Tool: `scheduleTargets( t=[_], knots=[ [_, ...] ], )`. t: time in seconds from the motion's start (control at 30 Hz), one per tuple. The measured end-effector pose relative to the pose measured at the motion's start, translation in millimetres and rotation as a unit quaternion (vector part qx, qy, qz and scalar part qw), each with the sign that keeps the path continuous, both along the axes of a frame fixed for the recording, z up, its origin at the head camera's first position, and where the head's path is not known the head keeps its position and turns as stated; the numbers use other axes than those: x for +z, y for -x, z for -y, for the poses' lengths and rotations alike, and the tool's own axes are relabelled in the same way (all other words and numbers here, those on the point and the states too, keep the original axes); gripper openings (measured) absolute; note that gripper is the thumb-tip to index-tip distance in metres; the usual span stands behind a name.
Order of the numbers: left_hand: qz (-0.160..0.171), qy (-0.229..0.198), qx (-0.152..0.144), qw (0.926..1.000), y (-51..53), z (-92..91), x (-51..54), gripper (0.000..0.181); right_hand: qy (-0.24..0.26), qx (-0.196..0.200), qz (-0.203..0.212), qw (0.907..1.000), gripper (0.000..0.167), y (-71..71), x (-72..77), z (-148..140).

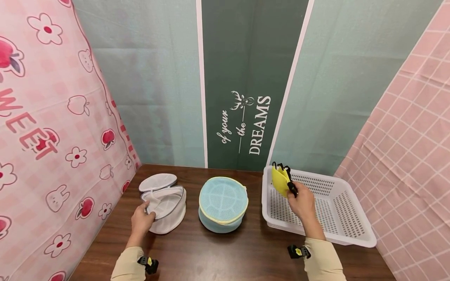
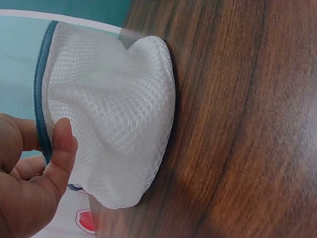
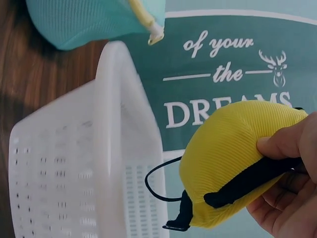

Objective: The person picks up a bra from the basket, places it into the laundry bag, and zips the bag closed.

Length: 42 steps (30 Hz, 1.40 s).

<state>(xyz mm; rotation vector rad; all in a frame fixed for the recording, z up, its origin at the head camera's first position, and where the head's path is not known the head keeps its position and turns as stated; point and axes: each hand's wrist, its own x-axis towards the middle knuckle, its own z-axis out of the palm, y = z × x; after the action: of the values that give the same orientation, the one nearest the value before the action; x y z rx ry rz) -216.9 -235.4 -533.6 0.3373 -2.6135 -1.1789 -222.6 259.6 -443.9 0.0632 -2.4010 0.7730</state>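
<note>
"So, what could have gone wrong on the left?"

"The left hand (image 1: 141, 221) pinched the rim (image 2: 39, 84) of the white net bag (image 1: 172, 223), with its lid (image 1: 158, 181) flopped to the far side. That bag was soft, so a hard tug could have tipped it."

"And the blue bag (image 1: 223, 200) in the middle?"

"No hand touched it. A low swing from the right might have bumped it."

"What about the right?"

"The right hand (image 1: 304, 201) gripped the yellow padded thing (image 1: 280, 182) above the far left part of the white basket (image 1: 346, 212). Its black loop (image 3: 146, 181) stuck out near the basket's edge (image 3: 113, 99), so it might have snagged there, and the yellow thing could have dropped."
</note>
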Motion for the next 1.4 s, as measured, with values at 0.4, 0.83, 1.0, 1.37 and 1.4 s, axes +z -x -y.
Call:
scheduleTargets(
  t=[0.4, 0.83, 1.0, 1.37, 1.4],
  knots=[
    [0.012, -0.032, -0.003, 0.9994, 4.0, -4.1, 5.9, 0.053, 0.032, 0.046, -0.043, 0.9975, 0.02, 2.7, 4.4, 22.0],
    [0.017, -0.047, -0.011, 0.9987, 6.9, -9.5, 6.3, 0.054, 0.058, 0.093, -0.067, 0.9917, 0.022, 8.1, 12.3, 53.9],
    [0.011, -0.051, -0.01, 0.9986, 7.8, -12.1, 6.1, 0.054, 0.057, 0.126, -0.086, 0.9867, 0.022, 9.8, 14.9, 66.0],
    [0.012, -0.039, -0.005, 0.9991, 7.9, -11.5, 5.3, 0.053, 0.063, 0.205, -0.12, 0.9694, 0.025, 15.3, 14.6, 88.5],
    [0.012, -0.039, -0.006, 0.9991, 7.9, -11.5, 5.2, 0.053, 0.061, 0.214, -0.123, 0.9671, 0.025, 15.7, 14.7, 91.2]
  ],
)
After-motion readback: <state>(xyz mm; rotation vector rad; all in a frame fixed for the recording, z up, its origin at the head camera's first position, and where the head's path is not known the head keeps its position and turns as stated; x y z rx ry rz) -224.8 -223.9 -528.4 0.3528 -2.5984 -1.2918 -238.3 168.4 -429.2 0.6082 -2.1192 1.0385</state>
